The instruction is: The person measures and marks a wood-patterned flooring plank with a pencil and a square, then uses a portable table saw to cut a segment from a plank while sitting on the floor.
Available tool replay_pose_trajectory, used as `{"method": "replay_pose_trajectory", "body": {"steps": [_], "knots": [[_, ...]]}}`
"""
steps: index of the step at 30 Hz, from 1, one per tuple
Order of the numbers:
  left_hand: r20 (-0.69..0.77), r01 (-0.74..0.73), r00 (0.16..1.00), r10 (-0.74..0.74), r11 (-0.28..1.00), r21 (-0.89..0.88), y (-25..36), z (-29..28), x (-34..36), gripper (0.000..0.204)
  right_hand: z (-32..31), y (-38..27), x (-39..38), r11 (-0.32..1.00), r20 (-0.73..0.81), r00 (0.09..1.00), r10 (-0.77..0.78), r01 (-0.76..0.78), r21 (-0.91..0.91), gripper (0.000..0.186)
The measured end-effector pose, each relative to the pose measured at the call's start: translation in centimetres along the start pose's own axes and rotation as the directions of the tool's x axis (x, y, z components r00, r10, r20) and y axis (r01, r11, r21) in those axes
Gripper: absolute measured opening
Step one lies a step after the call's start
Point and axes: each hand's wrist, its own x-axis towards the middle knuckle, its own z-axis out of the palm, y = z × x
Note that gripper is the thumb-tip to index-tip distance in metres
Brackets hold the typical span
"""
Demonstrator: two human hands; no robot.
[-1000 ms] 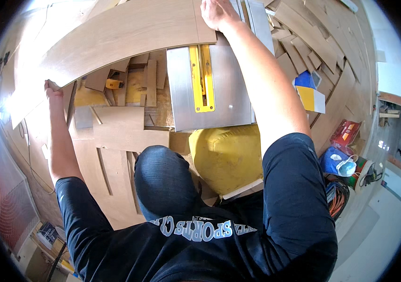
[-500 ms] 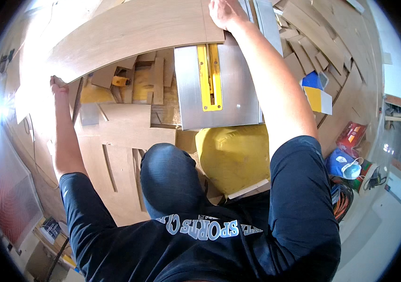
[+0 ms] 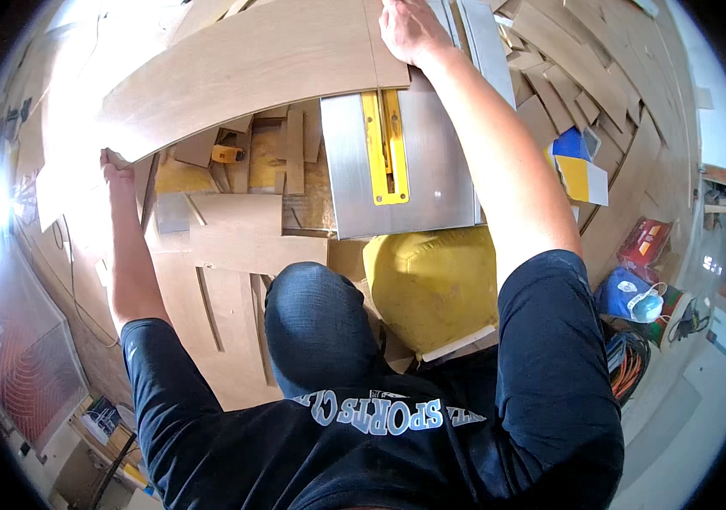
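A long, thin plywood board (image 3: 244, 64) spans from the left onto the grey metal top of a table saw (image 3: 353, 174). Its right end covers the far part of the saw's yellow slotted insert (image 3: 389, 183). My left hand (image 3: 116, 166) is closed on the near left corner of the board, with the fingers partly hidden beneath it. At the right end, my right hand (image 3: 412, 32) bears on the board beside the saw's long rail (image 3: 478, 42). Its fingers are curled, and the upper frame edge cuts off part of them.
Wood offcuts (image 3: 295, 149) and a small yellow tool (image 3: 227, 154) lie left of the saw. A yellow rounded seat-like object (image 3: 431, 289) stands before it. More board scraps (image 3: 575, 64), a blue, yellow and white box (image 3: 584, 178) and coiled cables (image 3: 626, 365) are at right.
The whole view has shifted slightly right and down. Both hands keep their hold on the plywood board, which has barely moved against the saw, perhaps a little toward me.
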Motion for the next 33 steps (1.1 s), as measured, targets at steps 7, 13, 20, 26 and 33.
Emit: {"method": "replay_pose_trajectory", "body": {"steps": [7,13,20,26,33], "knots": [[-0.043,-0.099,0.995,0.095,0.990,-0.097,1.3,-1.2,0.5,0.017,0.2,-0.8,-0.5,0.997,-0.040,0.997,-0.063,0.065,0.038,0.050],[-0.150,-0.062,0.988,0.044,0.991,-0.122,-4.1,0.1,-1.0,0.017,-0.3,0.3,-2.5,0.998,-0.064,0.997,-0.052,0.054,0.035,0.049],[-0.097,-0.057,0.994,0.047,0.993,-0.101,-3.2,1.4,-4.8,0.024,-0.1,-0.4,-3.2,0.985,0.017,1.000,-0.011,0.013,-0.173,0.048],[-0.169,-0.053,0.985,0.044,0.997,-0.050,-3.4,1.2,-7.4,0.028,-1.2,-1.7,-4.2,0.985,0.123,0.990,0.068,-0.048,-0.165,0.052],[-0.051,-0.049,0.998,0.044,0.993,-0.106,-4.5,-0.2,-7.5,0.027,-1.8,-2.0,-5.5,0.989,0.043,0.999,0.026,-0.019,-0.148,0.048]]}}
